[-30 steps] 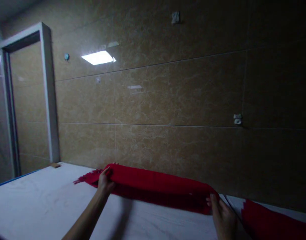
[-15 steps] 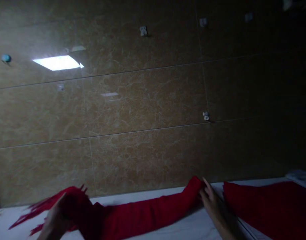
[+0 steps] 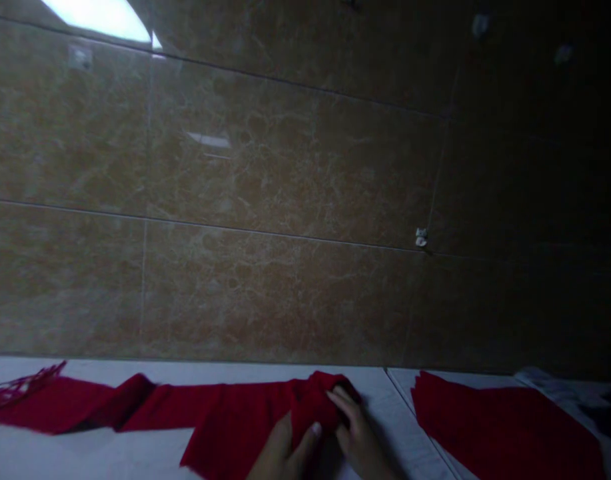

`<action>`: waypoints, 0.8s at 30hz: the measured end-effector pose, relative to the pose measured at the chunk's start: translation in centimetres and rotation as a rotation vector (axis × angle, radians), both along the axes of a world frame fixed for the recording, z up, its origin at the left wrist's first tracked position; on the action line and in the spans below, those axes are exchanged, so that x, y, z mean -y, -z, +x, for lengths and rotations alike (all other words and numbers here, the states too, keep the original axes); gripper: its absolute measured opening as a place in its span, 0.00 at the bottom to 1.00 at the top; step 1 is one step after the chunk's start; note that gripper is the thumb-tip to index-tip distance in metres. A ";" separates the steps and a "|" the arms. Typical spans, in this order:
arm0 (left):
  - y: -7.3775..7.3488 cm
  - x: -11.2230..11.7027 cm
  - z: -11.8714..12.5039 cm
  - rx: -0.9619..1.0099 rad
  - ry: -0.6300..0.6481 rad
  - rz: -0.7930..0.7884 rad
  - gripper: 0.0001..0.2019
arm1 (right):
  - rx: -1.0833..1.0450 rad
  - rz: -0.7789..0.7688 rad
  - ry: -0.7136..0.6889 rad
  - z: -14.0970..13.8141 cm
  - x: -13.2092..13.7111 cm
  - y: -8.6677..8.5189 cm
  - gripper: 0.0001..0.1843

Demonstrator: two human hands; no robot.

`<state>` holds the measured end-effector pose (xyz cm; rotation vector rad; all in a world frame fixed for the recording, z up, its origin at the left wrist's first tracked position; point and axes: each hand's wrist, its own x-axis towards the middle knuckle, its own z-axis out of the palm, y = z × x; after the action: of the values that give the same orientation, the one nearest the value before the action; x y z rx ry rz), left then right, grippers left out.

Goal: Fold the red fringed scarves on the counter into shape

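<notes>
A long red scarf (image 3: 172,407) with a fringe at its far left end lies across the white table. Its right end is bunched up between my two hands. My left hand (image 3: 285,450) presses on this bunched part from below, thumb laid over the cloth. On the right side of the bunch, my right hand (image 3: 352,427) has its fingers curled into a fold. Both hands grip the scarf close together. The lower parts of the hands run out of the picture's bottom edge.
More red cloth (image 3: 505,423) lies flat on the right, past a seam in the white tabletop (image 3: 380,393). Behind it a pale crumpled thing (image 3: 540,380) sits in the dim corner. A glossy tiled wall (image 3: 265,287) with small hooks (image 3: 421,237) rises along the table's back edge.
My left hand has let go near the fringed end and moved right, beside my right hand. The fringed end now lies on the table. The view has shifted and tilted.
</notes>
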<state>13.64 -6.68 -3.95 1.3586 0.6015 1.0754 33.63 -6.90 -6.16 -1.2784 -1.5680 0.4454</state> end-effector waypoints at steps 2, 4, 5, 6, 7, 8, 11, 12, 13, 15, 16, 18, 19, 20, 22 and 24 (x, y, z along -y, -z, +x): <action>-0.6 0.7 -0.8 -0.146 -0.105 0.145 0.27 | 0.021 0.001 -0.016 -0.2 0.1 -0.9 0.23; -1.7 1.2 -1.3 -0.297 -0.151 0.254 0.21 | 0.013 -0.008 -0.006 -0.5 0.0 -1.7 0.23; -2.3 1.3 -1.4 -0.346 -0.142 0.263 0.18 | 0.001 -0.011 -0.008 -0.6 -0.1 -1.8 0.23; -2.7 1.3 -1.4 -0.389 -0.127 0.261 0.16 | -0.018 -0.016 -0.015 -0.7 -0.2 -1.8 0.24; -2.9 1.3 -1.4 -0.427 -0.113 0.259 0.15 | -0.041 -0.025 -0.027 -0.8 -0.2 -1.7 0.25; -3.1 1.3 -1.4 -0.460 -0.098 0.262 0.14 | -0.065 -0.036 -0.037 -0.8 -0.3 -1.5 0.27; -2.9 1.2 -1.4 -0.499 -0.065 0.279 0.13 | -0.126 -0.055 -0.038 -0.6 -0.4 -0.9 0.30; -2.8 1.2 -1.5 -0.490 -0.057 0.274 0.13 | -0.138 -0.058 -0.038 -0.6 -0.4 -0.9 0.30; -2.6 1.2 -1.5 -0.473 -0.049 0.262 0.13 | -0.148 -0.062 -0.037 -0.5 -0.5 -0.9 0.30; -2.4 1.2 -1.6 -0.425 -0.039 0.223 0.13 | -0.168 -0.073 -0.030 -0.4 -0.4 -1.1 0.31; -2.3 1.1 -1.6 -0.399 -0.037 0.198 0.13 | -0.175 -0.079 -0.027 -0.4 -0.4 -1.2 0.31; -2.0 1.0 -1.5 -0.352 -0.043 0.150 0.13 | -0.182 -0.082 -0.018 -0.5 -0.3 -1.6 0.32; -1.8 0.9 -1.5 -0.329 -0.043 0.127 0.13 | -0.183 -0.081 -0.014 -0.5 -0.2 -1.7 0.33; -1.6 0.7 -1.4 -0.307 -0.035 0.105 0.14 | -0.183 -0.080 -0.012 -0.5 -0.2 -1.8 0.33; -1.4 0.4 -1.3 -0.253 -0.012 0.067 0.14 | -0.186 -0.075 -0.008 -0.6 -0.1 -2.0 0.33; -1.3 0.0 -1.3 -0.188 0.004 0.037 0.14 | -0.185 -0.062 -0.002 -0.6 -0.1 -2.1 0.33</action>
<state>12.32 -6.71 -2.69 1.5029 0.7185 0.9659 33.01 -6.84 -4.09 -1.2457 -1.4099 0.6007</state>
